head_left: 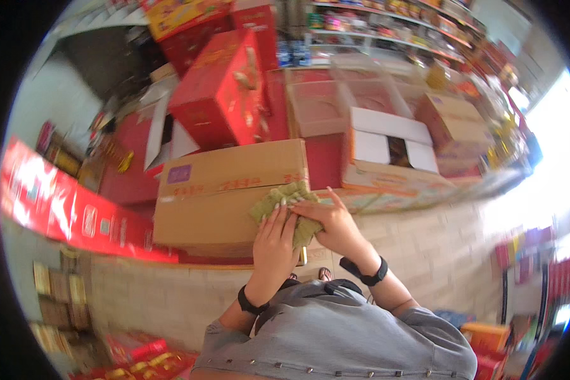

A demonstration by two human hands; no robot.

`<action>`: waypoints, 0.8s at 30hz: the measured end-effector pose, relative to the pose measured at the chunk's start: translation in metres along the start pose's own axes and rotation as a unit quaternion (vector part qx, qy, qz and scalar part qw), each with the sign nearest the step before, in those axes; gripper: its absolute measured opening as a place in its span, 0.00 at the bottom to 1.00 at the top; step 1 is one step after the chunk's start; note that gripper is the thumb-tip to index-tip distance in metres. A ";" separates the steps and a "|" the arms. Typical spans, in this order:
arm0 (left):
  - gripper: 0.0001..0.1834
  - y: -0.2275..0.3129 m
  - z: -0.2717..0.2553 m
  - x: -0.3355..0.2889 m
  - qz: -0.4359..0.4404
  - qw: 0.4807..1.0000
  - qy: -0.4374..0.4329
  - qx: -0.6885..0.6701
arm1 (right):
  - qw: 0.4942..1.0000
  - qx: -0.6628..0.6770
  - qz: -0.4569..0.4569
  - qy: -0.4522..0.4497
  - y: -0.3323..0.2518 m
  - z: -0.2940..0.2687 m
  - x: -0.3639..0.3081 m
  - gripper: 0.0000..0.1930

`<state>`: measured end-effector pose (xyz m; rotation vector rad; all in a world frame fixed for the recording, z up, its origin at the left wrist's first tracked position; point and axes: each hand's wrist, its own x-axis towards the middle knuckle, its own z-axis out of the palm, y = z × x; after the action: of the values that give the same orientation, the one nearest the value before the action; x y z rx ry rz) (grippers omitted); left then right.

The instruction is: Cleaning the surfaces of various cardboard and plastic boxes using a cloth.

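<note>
A crumpled green cloth (307, 230) is between my two hands, in front of the right end of a closed cardboard box (212, 218). My left hand (275, 240) has its fingers together over the cloth's near left part. From the right, my right hand (337, 225) reaches across with its fingers on the cloth and its thumb sticking up. The fingertips of both hands nearly meet at the middle of the cloth. Whether the cloth touches the box, I cannot tell. The cloth's underside is hidden.
The box stands on a red-topped counter (326, 161). Behind it are a large red carton (212, 88) and clear plastic bins (316, 104). An opened white-and-orange carton (386, 149) stands to the right, near another brown box (453, 123). Glossy red packaging (76, 206) lines the left edge.
</note>
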<state>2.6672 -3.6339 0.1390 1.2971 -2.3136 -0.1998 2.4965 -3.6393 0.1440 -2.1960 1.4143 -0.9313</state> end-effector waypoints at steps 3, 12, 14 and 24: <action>0.31 -0.006 0.009 -0.005 -0.003 1.000 0.011 0.011 | 0.995 0.000 -0.021 -0.099 0.009 -0.010 0.019 0.31; 0.31 -0.037 -0.010 -0.085 -0.196 0.971 0.094 0.096 | 0.972 -0.029 -0.228 -0.048 -0.051 0.089 0.020 0.28; 0.29 -0.041 -0.013 -0.096 -0.174 0.957 0.123 0.194 | 0.960 -0.109 -0.258 0.018 -0.061 0.103 0.014 0.25; 0.30 0.007 0.026 -0.067 -0.124 0.974 0.157 0.109 | 0.977 -0.008 -0.213 -0.025 -0.015 0.040 -0.003 0.28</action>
<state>2.6783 -3.5766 0.0960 1.5991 -1.9440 0.1745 2.5335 -3.6320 0.1241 -2.5698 0.9424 -0.9906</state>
